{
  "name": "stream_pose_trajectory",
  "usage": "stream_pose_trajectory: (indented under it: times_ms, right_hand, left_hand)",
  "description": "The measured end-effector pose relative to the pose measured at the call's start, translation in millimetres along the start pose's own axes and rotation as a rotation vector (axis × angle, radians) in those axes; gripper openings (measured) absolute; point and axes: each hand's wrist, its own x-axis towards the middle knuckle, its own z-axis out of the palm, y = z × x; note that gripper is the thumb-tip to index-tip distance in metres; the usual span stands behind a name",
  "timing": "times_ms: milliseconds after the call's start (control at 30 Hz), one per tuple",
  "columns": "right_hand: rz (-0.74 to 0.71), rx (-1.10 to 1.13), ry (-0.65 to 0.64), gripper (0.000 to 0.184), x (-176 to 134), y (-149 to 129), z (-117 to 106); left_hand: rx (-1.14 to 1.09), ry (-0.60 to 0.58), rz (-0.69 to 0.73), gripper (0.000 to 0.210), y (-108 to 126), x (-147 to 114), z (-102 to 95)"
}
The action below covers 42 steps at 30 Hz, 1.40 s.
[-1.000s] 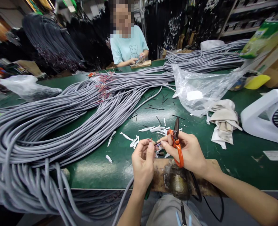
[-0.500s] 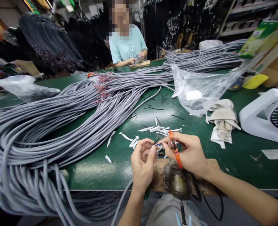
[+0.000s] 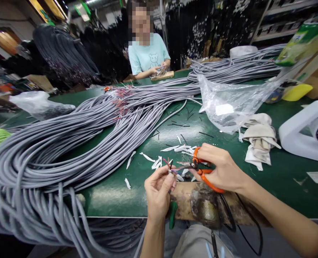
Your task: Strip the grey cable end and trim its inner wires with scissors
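Head view: left hand (image 3: 159,191) is closed on a grey cable end (image 3: 168,165), its thin coloured wires poking up. Right hand (image 3: 223,168) grips orange scissors (image 3: 202,172), blades at those wires, over the green tabletop (image 3: 282,179) near white scraps (image 3: 156,161) and a cable pile (image 3: 67,150).

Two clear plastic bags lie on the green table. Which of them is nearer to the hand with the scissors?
The big clear bag with the white label, beyond the right hand; the other bag lies far left.

Scissors (image 3: 202,171) now level, at wire tips (image 3: 167,163)
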Motion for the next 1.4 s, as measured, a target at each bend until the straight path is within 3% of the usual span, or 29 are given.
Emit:
stream_pose_trajectory:
  times_ms: [267,467,833,1000,1167,1400]
  right_hand:
    - [-0.008,-0.029,-0.076,0.013,2,6,6]
    - [0.061,-0.093,-0.052,0.017,4,8,-1]
    - [-0.099,-0.196,-0.139,0.003,0,10,0]
    - [-0.131,-0.267,-0.170,0.003,0,8,0]
    - [-0.150,-0.279,-0.174,0.006,-2,7,-2]
    - [-0.113,-0.296,-0.197,0.014,-5,13,4]
  left_hand:
    - [0.058,-0.130,-0.008,0.014,-6,-3,-6.8]
    - [0.055,-0.093,-0.015,0.015,-2,-4,-2.3]
    - [0.234,-0.067,0.129,0.013,-4,-9,0.8]
    - [0.153,-0.106,0.075,0.013,-3,-8,-2.0]
    - [0.092,-0.097,0.003,0.027,1,-4,0.3]
    - [0.235,-0.028,-0.023,0.025,1,0,2.4]
